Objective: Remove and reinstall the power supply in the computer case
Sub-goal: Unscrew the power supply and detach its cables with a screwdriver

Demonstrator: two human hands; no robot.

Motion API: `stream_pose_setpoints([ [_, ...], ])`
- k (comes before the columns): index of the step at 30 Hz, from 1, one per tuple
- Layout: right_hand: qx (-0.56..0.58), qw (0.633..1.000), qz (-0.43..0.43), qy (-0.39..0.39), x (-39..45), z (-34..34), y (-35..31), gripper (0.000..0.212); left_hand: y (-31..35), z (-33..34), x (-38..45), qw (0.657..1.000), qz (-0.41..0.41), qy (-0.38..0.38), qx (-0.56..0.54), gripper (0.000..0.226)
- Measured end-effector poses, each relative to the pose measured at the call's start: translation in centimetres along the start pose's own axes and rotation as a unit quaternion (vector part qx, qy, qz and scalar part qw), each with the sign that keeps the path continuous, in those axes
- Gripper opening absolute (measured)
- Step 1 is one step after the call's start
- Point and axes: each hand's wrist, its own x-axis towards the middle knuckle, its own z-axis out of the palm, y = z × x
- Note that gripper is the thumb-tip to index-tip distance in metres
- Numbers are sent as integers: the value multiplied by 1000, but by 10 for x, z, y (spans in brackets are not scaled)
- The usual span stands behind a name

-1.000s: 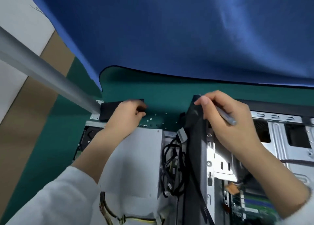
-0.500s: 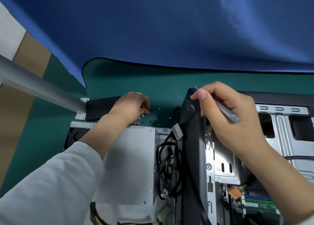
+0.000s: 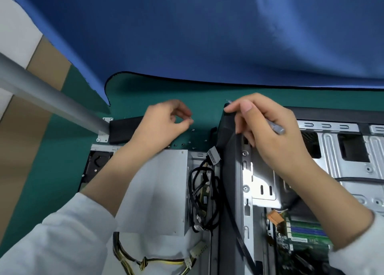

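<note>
We pinch a small screw (image 3: 190,120) in our left hand (image 3: 164,125) above the loose screws (image 3: 188,145) on the green mat (image 3: 62,150). Our right hand (image 3: 264,127) grips the screwdriver (image 3: 275,128) and rests on the computer case (image 3: 230,171) edge. The power supply (image 3: 158,191) lies beside the case, toward the mat's left edge. We should keep the pinch firm and carry the screw low, so a slip cannot send it rolling.

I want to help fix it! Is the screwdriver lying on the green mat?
No, the right hand holds the screwdriver above the computer case.
</note>
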Motion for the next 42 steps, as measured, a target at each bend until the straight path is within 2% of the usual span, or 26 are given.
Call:
stream_pose_setpoints([
  [2, 57, 998, 17, -12, -3, -3, -4, 16, 12, 0, -15, 998, -2, 6, -61, 18],
  [5, 130, 991, 24, -33, -18, -10, -10, 6, 33, 1, -41, 997, 14, 29, -72, 12],
  [8, 169, 984, 30, -45, -45, -22, -17, 16, 55, 6, -72, 993, 22, 61, -102, 11],
  [12, 162, 984, 37, -67, -86, -44, -31, 15, 88, 23, -116, 985, 31, 81, -148, 12],
  [15, 164, 983, 48, -63, -117, -62, -39, 15, 112, 38, -148, 978, 30, 80, -192, 12],
  [19, 185, 979, 61, -62, -157, -85, -43, 21, 137, 62, -186, 969, 25, 45, -242, 12],
  [26, 207, 973, 97, -46, -224, -127, -16, 20, 155, 123, -234, 950, -14, 21, -311, 18],
  [31, 212, 970, 119, -27, -258, -139, 1, 24, 162, 156, -258, 957, -42, 8, -288, 16],
  [42, 225, 966, 126, -25, -274, -140, 6, 20, 167, 157, -264, 960, 0, 10, -279, 16],
])
